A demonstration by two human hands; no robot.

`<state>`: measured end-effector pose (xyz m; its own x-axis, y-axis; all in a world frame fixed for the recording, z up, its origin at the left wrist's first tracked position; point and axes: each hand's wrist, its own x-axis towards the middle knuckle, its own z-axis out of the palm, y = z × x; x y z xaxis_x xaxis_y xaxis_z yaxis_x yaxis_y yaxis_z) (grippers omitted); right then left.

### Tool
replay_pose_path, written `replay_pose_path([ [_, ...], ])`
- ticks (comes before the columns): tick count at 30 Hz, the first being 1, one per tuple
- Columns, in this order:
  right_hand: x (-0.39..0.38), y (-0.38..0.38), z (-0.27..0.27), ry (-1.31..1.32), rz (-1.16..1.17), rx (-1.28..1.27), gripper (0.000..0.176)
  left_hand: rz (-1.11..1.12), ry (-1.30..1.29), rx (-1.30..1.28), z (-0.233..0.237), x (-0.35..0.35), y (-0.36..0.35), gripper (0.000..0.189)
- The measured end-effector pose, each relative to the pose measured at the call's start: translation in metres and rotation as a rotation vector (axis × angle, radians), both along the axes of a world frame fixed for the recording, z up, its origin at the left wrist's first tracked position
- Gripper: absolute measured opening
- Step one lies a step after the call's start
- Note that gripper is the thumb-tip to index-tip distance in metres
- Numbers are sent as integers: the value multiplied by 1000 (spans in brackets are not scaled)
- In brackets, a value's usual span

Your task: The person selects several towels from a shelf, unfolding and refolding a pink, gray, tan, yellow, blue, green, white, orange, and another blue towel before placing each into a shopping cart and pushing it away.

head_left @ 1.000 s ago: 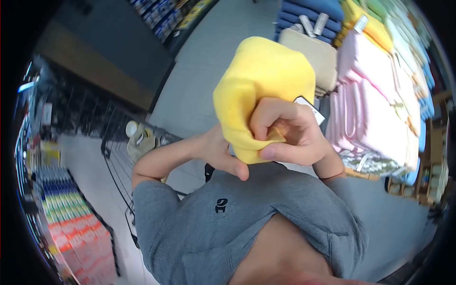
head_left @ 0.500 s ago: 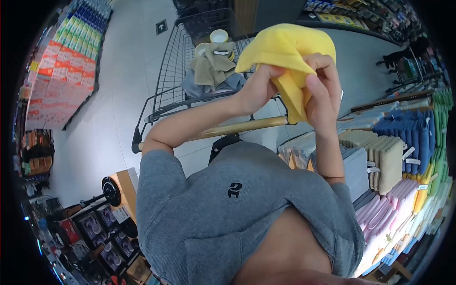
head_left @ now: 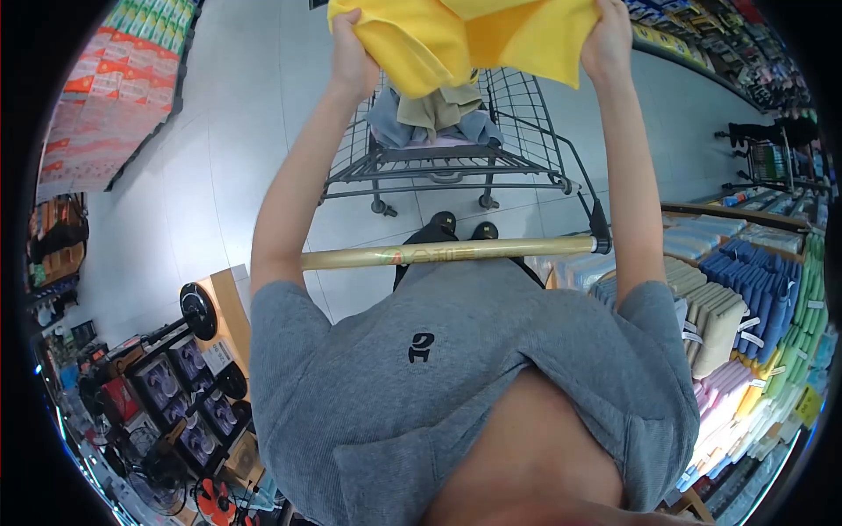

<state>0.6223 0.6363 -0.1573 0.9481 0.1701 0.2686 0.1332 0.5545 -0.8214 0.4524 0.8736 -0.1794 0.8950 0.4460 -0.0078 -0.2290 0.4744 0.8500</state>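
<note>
A yellow towel (head_left: 517, 39) is spread between my two hands at the top of the view, sagging in folds, its upper part cut off by the frame edge. My left hand (head_left: 353, 57) pinches it at the left side, and my right hand (head_left: 607, 44) grips the opposite side. Both arms reach forward over the shopping cart (head_left: 438, 162). Beneath the towel, a khaki cloth (head_left: 434, 112) lies on grey-blue cloth (head_left: 390, 123) in the cart. The gold cart handle (head_left: 456, 252) crosses in front of my body, untouched by either hand.
Stacks of folded towels (head_left: 710, 307) in beige, blue, green and pink fill a display at the right. Boxed goods (head_left: 114, 96) are piled at the upper left. Fans and boxes (head_left: 189, 386) stand at the lower left. Another cart (head_left: 767, 158) is at the far right.
The bunched yellow towel is now opened out wide. My hands have moved apart and farther forward. The cart appears more squarely in front of me.
</note>
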Motion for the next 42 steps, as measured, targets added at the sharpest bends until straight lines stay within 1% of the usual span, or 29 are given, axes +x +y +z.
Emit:
replay_pose_path([
  [2,20,22,-22,47,-5,-68,17,120,10,39,-28,17,22,47],
  [4,43,39,-53,57,-39,-143,15,92,87,46,-41,20,34,46],
  [6,56,40,-85,113,7,-373,18,104,163,65,-58,24,44,45],
  [7,48,41,-79,142,27,-487,20,128,201,82,-72,28,51,45],
  [8,36,29,-74,48,272,-656,35,150,239,101,-86,29,56,46],
  [10,30,9,-103,110,325,-987,41,263,484,236,-107,25,61,49],
  [12,7,-24,-110,180,578,-1016,41,203,752,444,-138,21,72,50],
  [14,-20,-59,-112,27,677,-1188,36,-22,811,402,-159,17,78,50],
  [16,-43,-103,-111,-197,746,-1339,32,-181,809,342,-158,16,59,47],
  [18,-69,-145,-112,-386,571,-1493,29,-302,801,330,-157,18,33,43],
  [21,-106,-193,-102,-212,355,-1231,26,-406,766,401,-153,39,-21,35],
  [22,-117,-206,-98,-61,331,-1084,25,-430,749,428,-147,47,-47,34],
  [24,-134,-235,-92,45,249,-935,23,-490,670,473,-133,67,-104,30],
  [26,-152,-263,-94,88,121,-875,23,-600,568,512,-114,81,-171,29],
  [29,-185,-297,-93,125,16,-846,22,-847,255,657,-67,85,-279,23],
  [30,-198,-308,-90,132,3,-844,22,-974,125,771,-58,88,-309,21],
  [32,-220,-333,-77,131,-30,-851,22,-1206,24,876,-46,92,-369,22],
  [33,-232,-345,-74,185,-65,-836,22,-1306,-26,944,-44,93,-398,22],
  [35,-254,-368,-70,239,-213,-787,21,-1485,-131,1073,-44,91,-451,24],
  [37,-276,-388,-63,274,-344,-723,19,-1674,-149,1035,-57,85,-499,25],
  [38,-287,-397,-64,286,-421,-643,18,-1764,-150,1014,-63,79,-519,25],
  [40,-307,-411,-65,295,-569,-483,18,-1928,-170,964,-58,62,-562,25],
  [42,-324,-420,-58,342,-733,-402,16,-2065,-222,910,-59,48,-595,24],
])
